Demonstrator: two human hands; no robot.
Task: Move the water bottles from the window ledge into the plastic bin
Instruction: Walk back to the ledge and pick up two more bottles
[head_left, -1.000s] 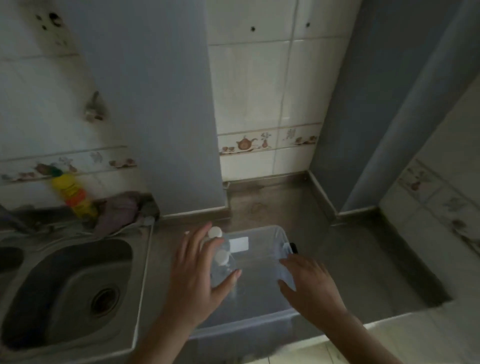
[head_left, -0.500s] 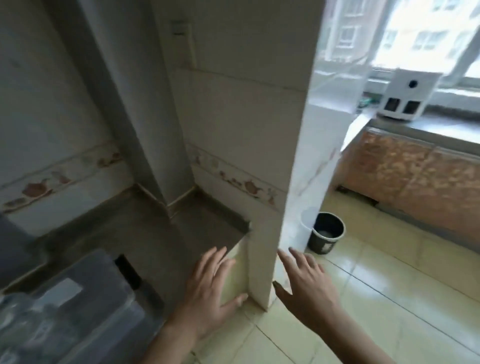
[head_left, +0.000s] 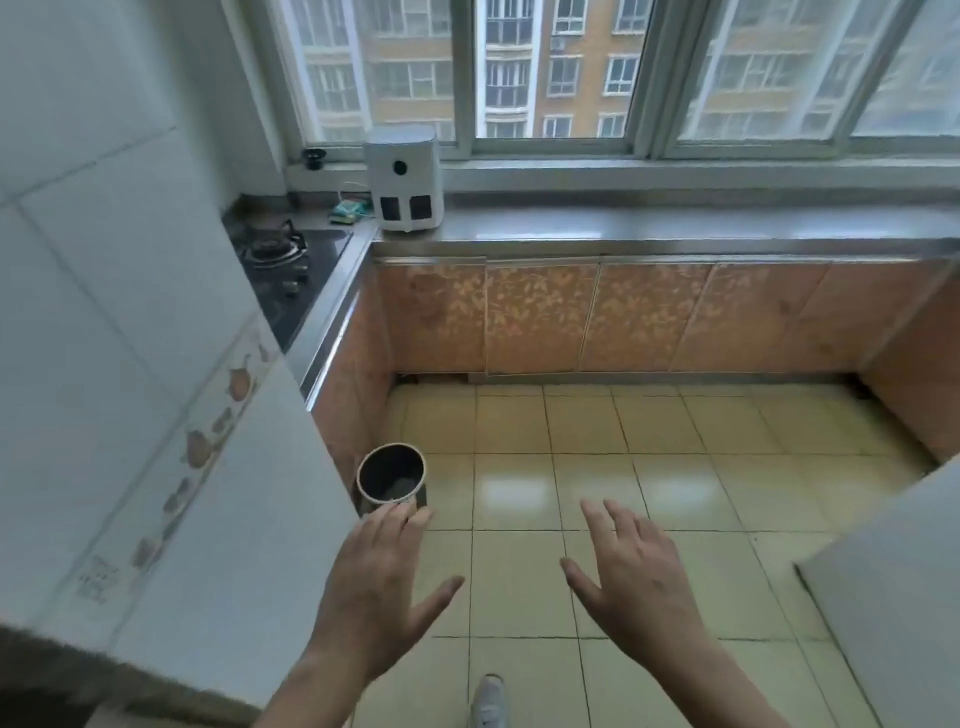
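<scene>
Window ledge (head_left: 675, 222) — long, flat, grey, with a dull metallic sheen. Set straight under the sliding windows, spanning from the left corner to the right end of view. Thin bright lip along the front edge — orange patterned cabinet doors directly beneath. Level, dry-looking top.

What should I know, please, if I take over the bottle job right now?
Left hand: open, empty, held over the floor.
Right hand: open, empty, likewise.
Bin: out of view.
Bottles: none in view; the ledge and the counter below it show only a white appliance.
Done: cannot be told from this view.
Left: check the ledge for bottles further along.
</scene>
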